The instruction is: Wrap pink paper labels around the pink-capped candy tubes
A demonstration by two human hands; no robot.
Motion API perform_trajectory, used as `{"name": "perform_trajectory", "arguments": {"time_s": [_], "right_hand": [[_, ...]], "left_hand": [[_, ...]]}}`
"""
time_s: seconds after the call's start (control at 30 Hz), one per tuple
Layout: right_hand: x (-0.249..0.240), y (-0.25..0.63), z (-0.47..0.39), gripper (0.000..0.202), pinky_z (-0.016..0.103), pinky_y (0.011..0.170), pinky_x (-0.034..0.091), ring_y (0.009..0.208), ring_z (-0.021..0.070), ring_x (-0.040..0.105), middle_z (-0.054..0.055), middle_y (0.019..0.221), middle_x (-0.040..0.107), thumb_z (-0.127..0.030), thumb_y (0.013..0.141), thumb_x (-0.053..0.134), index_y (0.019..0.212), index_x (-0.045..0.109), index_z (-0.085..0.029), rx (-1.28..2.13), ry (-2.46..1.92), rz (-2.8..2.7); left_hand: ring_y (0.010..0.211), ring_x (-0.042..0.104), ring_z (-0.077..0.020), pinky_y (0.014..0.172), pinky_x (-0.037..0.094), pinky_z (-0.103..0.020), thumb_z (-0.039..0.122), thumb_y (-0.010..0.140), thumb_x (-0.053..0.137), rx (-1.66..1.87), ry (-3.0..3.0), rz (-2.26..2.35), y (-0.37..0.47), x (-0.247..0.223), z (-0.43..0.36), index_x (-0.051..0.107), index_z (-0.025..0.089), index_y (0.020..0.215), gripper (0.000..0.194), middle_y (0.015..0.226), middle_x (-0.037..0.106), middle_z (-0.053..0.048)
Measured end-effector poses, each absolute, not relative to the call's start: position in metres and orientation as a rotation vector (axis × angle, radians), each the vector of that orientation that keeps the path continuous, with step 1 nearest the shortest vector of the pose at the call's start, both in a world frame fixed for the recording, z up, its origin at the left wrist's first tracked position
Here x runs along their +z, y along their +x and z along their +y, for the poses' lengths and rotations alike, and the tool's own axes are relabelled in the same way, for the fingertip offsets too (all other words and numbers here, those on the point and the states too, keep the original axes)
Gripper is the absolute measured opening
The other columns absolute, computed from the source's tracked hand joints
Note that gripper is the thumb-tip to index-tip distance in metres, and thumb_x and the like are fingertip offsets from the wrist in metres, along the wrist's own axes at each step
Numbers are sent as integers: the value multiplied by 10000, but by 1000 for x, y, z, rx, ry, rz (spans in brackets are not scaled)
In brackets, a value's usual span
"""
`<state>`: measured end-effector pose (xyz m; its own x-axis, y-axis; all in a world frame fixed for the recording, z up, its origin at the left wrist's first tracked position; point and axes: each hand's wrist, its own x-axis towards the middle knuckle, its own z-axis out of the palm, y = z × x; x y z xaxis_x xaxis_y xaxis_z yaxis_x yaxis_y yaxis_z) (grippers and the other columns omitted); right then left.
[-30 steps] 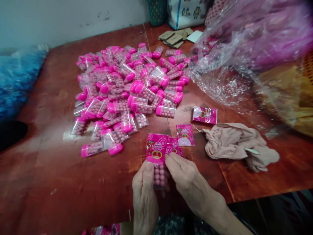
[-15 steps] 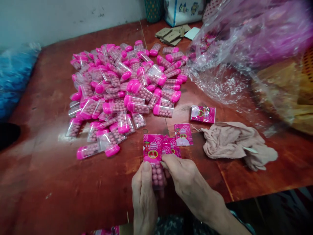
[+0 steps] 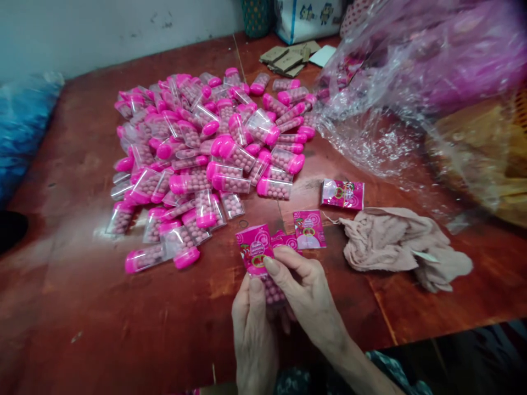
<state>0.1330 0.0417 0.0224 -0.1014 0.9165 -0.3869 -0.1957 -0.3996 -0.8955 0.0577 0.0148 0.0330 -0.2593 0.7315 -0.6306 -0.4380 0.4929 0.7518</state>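
- The reddish-brown wooden surface [image 3: 82, 312] carried everything close to the person, who worked near its front edge, probably to keep the arms' reach short.
- A crumpled, clear-and-pink plastic bag [image 3: 461, 71] sprawled at the far right, apart from the hands.
- A loose heap of flat, clear plastic containers with bright pink caps [image 3: 197, 148] lay in the middle, beyond the hands, perhaps so that single ones were easy to pick out.
- A wrinkled beige cloth [image 3: 391, 241] rested to the right, seemingly put aside within reach.
- The right hand [image 3: 310, 291] had its thumb over the lower right corner of the wrapper, likely guiding that edge; whether its fingers gripped anything behind could not be told.
- The left hand [image 3: 255, 323] was closed round one clear plastic container [image 3: 276, 299], thumb in front, apparently to steady it in front of the body.
- A glossy pink printed wrapper [image 3: 252, 247], slightly tilted, covered that container's upper end.
- A folded pink printed bundle [image 3: 342, 194] and a flat pink printed packet [image 3: 309, 229] lay just beyond the right hand, probably for quick reach.
- Small pale pink balls [image 3: 272, 286] showed below the wrapper.
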Motion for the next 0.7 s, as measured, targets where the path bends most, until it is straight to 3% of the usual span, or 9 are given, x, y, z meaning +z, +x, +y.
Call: {"name": "perform_trajectory", "arguments": {"time_s": [0.1, 0.17, 0.3, 0.4, 0.47, 0.57, 0.63, 0.7], "right_hand": [[26, 126, 36, 262, 254, 619, 410, 675, 144, 492, -4, 680, 485, -341, 869, 506, 664, 556, -186, 1512, -1369, -953], [27, 122, 30, 206, 253, 662, 419, 711, 141, 505, 7, 739, 523, -289, 877, 501, 718, 573, -177, 1418, -1383, -994], [23, 116, 20, 153, 261, 724, 428, 770, 149, 517, 26, 796, 555, -234, 884, 482, 810, 597, -167, 1338, -1399, -1002], [19, 118, 20, 153, 247, 697, 436, 746, 141, 516, 19, 776, 546, -259, 870, 507, 789, 596, -166, 1361, -1412, -953], [17, 122, 23, 205, 209, 567, 439, 617, 107, 500, -11, 692, 520, -319, 867, 512, 733, 567, -173, 1497, -1383, -795], [14, 129, 28, 287, 151, 305, 287, 359, 44, 332, -73, 530, 419, -400, 873, 484, 686, 509, -184, 1728, -1258, -465], [12, 133, 31, 305, 141, 246, 210, 293, 33, 246, -97, 463, 352, -412, 886, 454, 688, 502, -185, 1798, -1196, -424], [12, 136, 32, 276, 149, 269, 304, 308, 50, 339, -85, 459, 390, -373, 895, 451, 728, 551, -178, 1689, -1264, -608]], "left_hand": [[615, 614, -134, 518, 479, -209, 373, 769, 613, 1173, 191, 1568, 59, 32, 8, 630, 185, 841, 202, 725, 665, -25], [800, 641, -176, 674, 514, -253, 353, 749, 640, 1196, 158, 1649, 59, 28, 4, 634, 204, 884, 201, 885, 682, -42], [899, 628, -202, 795, 502, -296, 391, 741, 639, 1198, 131, 1727, 57, 19, 0, 629, 205, 906, 249, 940, 678, -48], [858, 620, -158, 744, 495, -226, 388, 731, 655, 1155, 153, 1737, 55, 22, 5, 624, 203, 914, 262, 929, 670, -25], [710, 607, -125, 609, 482, -186, 392, 756, 628, 1085, 261, 1631, 55, 28, 10, 632, 188, 891, 245, 813, 662, -13], [539, 542, -97, 470, 421, -168, 326, 774, 620, 1008, 451, 1392, 59, 36, 16, 632, 163, 843, 177, 637, 607, 5], [502, 516, -86, 444, 399, -160, 268, 772, 623, 1017, 505, 1345, 60, 37, 17, 624, 158, 805, 115, 589, 576, 17], [455, 485, -69, 405, 370, -149, 264, 785, 606, 1033, 535, 1406, 60, 35, 16, 621, 156, 803, 110, 565, 561, 27]]}}
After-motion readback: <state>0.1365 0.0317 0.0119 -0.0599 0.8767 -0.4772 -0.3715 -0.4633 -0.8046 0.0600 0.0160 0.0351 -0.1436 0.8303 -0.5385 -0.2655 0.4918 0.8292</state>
